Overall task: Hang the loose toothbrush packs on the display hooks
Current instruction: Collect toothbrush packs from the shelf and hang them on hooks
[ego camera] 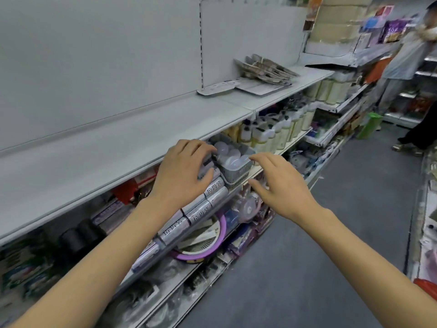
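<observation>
Under the bare upper shelf (132,129), left hand (183,171) lies palm-down on rolled bag packs (208,200), fingers spread, nothing grasped; just right, grey basket (237,171) of bulbs (227,153); right hand (283,185) hovers beside it, unclenched, empty; flat carded packs (267,69) lie further right and up on the shelf top, long axes running away along it, probably the toothbrush packs, too blurred to confirm; right hand nearer; no display hooks visible.
</observation>
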